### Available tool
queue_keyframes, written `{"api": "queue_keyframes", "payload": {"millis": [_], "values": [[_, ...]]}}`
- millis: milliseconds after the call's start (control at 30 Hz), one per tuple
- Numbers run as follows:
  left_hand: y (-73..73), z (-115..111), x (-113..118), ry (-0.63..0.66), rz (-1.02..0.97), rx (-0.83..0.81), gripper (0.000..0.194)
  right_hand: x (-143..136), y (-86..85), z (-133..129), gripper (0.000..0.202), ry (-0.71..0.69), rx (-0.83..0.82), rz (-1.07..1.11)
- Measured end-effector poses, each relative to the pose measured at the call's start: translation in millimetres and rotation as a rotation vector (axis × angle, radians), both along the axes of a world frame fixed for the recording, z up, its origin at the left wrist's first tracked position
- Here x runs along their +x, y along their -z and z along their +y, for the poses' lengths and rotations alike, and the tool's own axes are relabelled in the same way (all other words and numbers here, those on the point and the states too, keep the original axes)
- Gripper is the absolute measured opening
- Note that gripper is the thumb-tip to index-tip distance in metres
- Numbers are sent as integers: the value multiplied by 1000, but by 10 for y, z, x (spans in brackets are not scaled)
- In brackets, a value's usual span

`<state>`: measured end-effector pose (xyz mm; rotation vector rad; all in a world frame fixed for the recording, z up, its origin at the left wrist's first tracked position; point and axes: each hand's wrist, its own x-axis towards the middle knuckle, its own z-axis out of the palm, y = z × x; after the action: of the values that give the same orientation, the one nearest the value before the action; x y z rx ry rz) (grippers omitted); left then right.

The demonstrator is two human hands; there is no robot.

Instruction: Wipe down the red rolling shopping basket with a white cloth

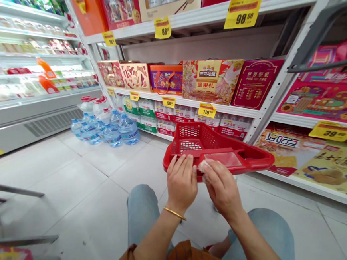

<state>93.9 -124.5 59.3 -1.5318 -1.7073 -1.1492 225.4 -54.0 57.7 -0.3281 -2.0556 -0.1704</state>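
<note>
A red plastic shopping basket [196, 142] with perforated sides is in front of my knees, its long, pointed red end reaching to the right. My left hand [182, 181] is closed over the basket's near rim, with the fingers curled on top and a gold bangle at the wrist. Beside it, my right hand [221, 186] pinches a small white wad, like a crumpled tissue [203, 165], against the same rim. A clear panel [223, 159] shows on the basket just beyond my right fingers. Both thumbs are partly hidden.
Shelves of boxed gifts [212, 80] with yellow price tags stand ahead, packed bottles below. Large water bottles [110, 129] sit on the tiled floor [91, 179] at left, near a refrigerated case [42, 115]. A metal-legged stand [17, 240] is at lower left. Something dark grey [315, 37] hangs upper right.
</note>
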Motion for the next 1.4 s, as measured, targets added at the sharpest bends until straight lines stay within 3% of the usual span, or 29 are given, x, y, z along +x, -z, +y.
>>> {"api": "queue_keyframes", "payload": {"millis": [133,333,533,733,867,1200,1400], "values": [[98,-2,35,5,36,14,32,17,-92,-29,41,72,-66,1],[104,-21,44,80,65,30,31,-39,-198,-44,26,206,-98,-117],[118,-12,4,113,80,46,34,-188,-371,183,31,291,-215,-240],[114,5,16,66,85,60,36,-336,-501,369,29,322,-299,-336],[138,29,3,40,74,45,38,-267,-442,225,29,278,-248,-324],[113,0,23,80,46,10,38,-24,-84,-151,33,190,-107,-87],[134,17,37,97,47,41,36,-150,-217,-53,26,292,-158,-123]]}}
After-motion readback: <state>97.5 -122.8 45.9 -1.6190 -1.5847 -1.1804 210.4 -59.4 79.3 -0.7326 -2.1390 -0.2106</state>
